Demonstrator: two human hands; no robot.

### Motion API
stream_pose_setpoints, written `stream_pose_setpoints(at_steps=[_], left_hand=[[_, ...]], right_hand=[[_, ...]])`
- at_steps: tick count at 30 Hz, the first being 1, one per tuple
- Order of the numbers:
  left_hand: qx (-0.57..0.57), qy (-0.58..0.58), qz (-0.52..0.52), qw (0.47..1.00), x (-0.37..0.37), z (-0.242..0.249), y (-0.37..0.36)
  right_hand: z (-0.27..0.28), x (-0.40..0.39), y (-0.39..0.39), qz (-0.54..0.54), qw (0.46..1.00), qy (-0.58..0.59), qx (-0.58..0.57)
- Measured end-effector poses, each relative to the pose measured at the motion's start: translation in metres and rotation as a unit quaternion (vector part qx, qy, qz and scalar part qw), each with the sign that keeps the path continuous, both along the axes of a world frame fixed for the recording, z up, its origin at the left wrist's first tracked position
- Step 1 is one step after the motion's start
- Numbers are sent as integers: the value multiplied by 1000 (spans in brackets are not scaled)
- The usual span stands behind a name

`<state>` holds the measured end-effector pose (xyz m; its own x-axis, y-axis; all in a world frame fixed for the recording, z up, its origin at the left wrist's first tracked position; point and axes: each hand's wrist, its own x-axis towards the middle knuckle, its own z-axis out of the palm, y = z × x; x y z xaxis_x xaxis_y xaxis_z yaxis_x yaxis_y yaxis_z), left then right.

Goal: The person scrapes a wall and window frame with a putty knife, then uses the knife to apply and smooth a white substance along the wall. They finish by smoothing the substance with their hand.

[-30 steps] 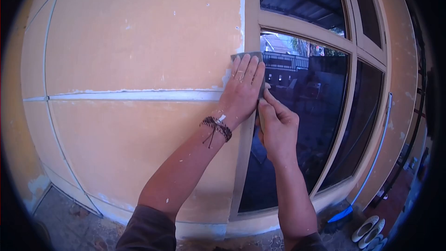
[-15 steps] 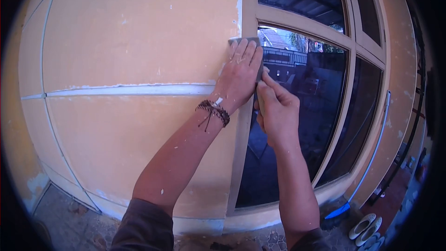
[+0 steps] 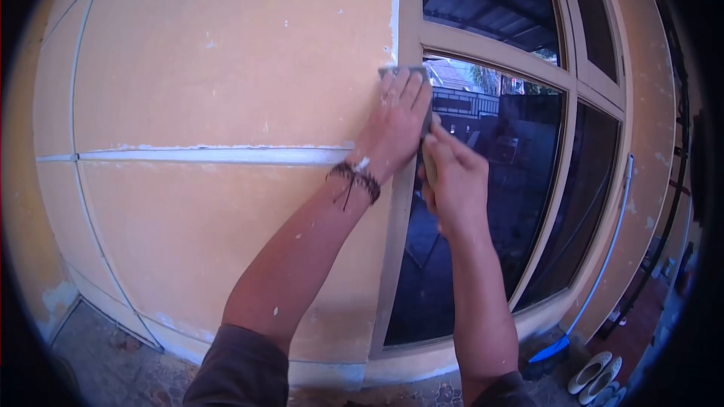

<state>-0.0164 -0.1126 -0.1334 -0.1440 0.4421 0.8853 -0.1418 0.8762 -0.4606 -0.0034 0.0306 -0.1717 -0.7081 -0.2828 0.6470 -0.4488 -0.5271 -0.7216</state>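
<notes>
A flat grey tool [image 3: 428, 105] lies against the window frame [image 3: 409, 38] where it meets the orange wall [image 3: 226, 68]. My left hand [image 3: 394, 122] presses on its blade with fingers stretched and side by side; a braided bracelet is on that wrist. My right hand [image 3: 454, 177] is wrapped round the tool's handle [image 3: 431, 166], in front of the dark window pane [image 3: 498, 203]. White flakes dot both forearms. A white strip [image 3: 226, 155] runs across the wall to the left of my left wrist.
A blue broom [image 3: 549, 350] with a pale blue stick leans at the lower right. Pale shoes [image 3: 590, 373] stand on the ground beside it. The wall's left corner shows a peeled patch [image 3: 60, 298]. More windows are at the upper right.
The view has shifted slightly, so the wall and window sit lower in the picture. Both hands remain on the tool, nearly in the same place on the frame.
</notes>
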Motion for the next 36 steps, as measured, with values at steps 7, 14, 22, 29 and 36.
stream_pose_setpoints(at_steps=[7, 14, 22, 29, 36], left_hand=[[23, -20, -10, 999, 4, -8, 6], [11, 3, -4, 1000, 4, 19, 2], [2, 10, -29, 1000, -1, 18, -6], [7, 14, -29, 999, -5, -4, 0], [58, -35, -59, 996, 9, 36, 8]], right_hand=[[-7, -3, 4, -40, 998, 53, 4], [13, -7, -9, -37, 998, 52, -2], [10, -5, -7, -57, 996, 60, 20], [-3, -2, 2, -64, 996, 51, 40], [35, 8, 7, -45, 998, 42, 29]])
